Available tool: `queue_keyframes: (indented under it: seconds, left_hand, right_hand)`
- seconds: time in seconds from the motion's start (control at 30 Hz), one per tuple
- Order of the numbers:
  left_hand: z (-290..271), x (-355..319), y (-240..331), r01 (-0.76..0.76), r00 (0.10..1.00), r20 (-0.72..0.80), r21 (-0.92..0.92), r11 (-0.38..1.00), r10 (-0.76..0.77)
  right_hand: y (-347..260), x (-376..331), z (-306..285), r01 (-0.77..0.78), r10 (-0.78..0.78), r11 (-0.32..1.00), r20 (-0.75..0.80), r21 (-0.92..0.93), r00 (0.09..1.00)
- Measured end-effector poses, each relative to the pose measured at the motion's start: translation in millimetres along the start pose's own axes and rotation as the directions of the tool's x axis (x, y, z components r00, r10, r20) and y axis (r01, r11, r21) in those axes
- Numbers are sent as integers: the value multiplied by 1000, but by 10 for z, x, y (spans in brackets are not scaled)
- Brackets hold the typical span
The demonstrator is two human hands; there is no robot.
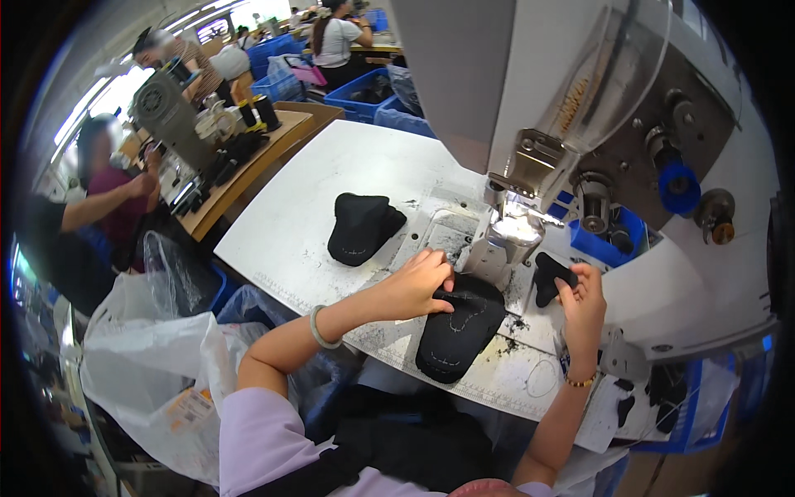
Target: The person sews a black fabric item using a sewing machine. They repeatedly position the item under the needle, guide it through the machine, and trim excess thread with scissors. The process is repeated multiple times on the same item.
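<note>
A thick black fabric piece point(460, 331) with pale curved outline marks lies on the white machine table point(290, 248), its far end beneath the sewing machine's needle area point(511, 232). My left hand point(424, 286) is closed at its upper left edge, thumb and fingers pinching the fabric. In my right hand point(585, 300), a small black cut piece point(552, 280) is held between thumb and fingers, right of the needle area and a little above the table. Another black fabric stack point(361, 229) rests farther left on the table, apart from both hands.
Dark lint point(515, 325) is scattered near the needle. A blue bin point(613, 236) stands behind my right hand, and white plastic bags point(157, 364) hang at the left. Another sewing machine point(170, 116) and several people are beyond the table.
</note>
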State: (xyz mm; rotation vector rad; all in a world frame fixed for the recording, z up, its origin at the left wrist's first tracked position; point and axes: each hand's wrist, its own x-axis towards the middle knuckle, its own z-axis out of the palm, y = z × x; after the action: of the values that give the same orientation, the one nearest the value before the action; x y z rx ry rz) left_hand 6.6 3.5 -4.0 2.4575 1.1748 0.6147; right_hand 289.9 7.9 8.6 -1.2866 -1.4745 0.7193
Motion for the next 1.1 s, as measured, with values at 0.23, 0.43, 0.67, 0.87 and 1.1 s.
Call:
queue_keyframes:
  seconds: [0.23, 0.43, 0.67, 0.87, 1.1]
  left_hand:
    - [-20, 76, 248, 184, 957, 131, -964, 193, -258]
    - [40, 211, 742, 53, 938, 102, -986, -156, -332]
    - [245, 378, 1044, -4, 957, -31, -995, 95, -289]
    - [375, 535, 1233, -6, 934, -65, -986, 166, -352]
    - [409, 454, 1279, -40, 916, -106, -984, 174, -387]
  right_hand:
    - [-326, -294, -129, -72, -171, 830, 376, 553, 911]
    - [-471, -509, 271, 52, -92, 934, 98, 353, 991]
    - [-310, -501, 178, 156, -110, 934, -156, 322, 982]
    - [-257, -439, 80, 94, 0, 875, -195, 475, 981]
    - [-276, -430, 94, 99, -18, 885, -178, 455, 984]
